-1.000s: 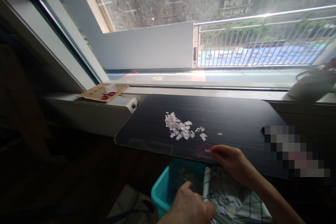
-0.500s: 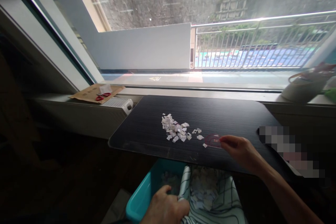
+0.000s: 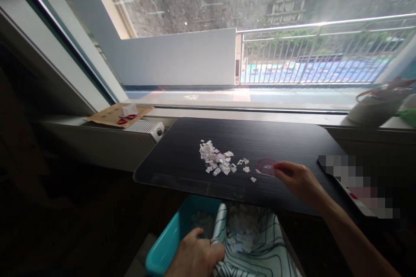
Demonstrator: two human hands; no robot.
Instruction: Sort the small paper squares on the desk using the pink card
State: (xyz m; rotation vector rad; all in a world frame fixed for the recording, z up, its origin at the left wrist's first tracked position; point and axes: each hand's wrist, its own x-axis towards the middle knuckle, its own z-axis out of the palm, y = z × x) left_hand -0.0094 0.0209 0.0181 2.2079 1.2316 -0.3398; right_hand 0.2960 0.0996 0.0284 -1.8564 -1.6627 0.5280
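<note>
My right hand [image 3: 297, 177] is closed in a pinch on the right end of a translucent pink protractor [image 3: 264, 165], held just at the dark tabletop, straight side towards me. Left of it lies a heap of small white paper squares [image 3: 216, 160], with several loose squares [image 3: 246, 169] between heap and protractor. Below the table edge, my left hand [image 3: 198, 253] is wrapped round the rolled edge of a striped cloth bag [image 3: 260, 264], against the side of a teal plastic bin [image 3: 165, 240]. Paper pieces [image 3: 243, 229] lie inside the bag, and more show dimly in the bin.
The black table [image 3: 276, 138] stands against the window sill. Red-handled scissors [image 3: 126, 119] rest on a brown envelope [image 3: 107, 114] on the sill, beside a white radiator [image 3: 146, 129]. A white pot [image 3: 370, 104] stands at right; a blurred flat object [image 3: 357, 190] lies at the table's right edge.
My right hand has moved the protractor slightly away from me, leaving one paper square apart from its edge. My left hand, the bag and the bin have shifted left.
</note>
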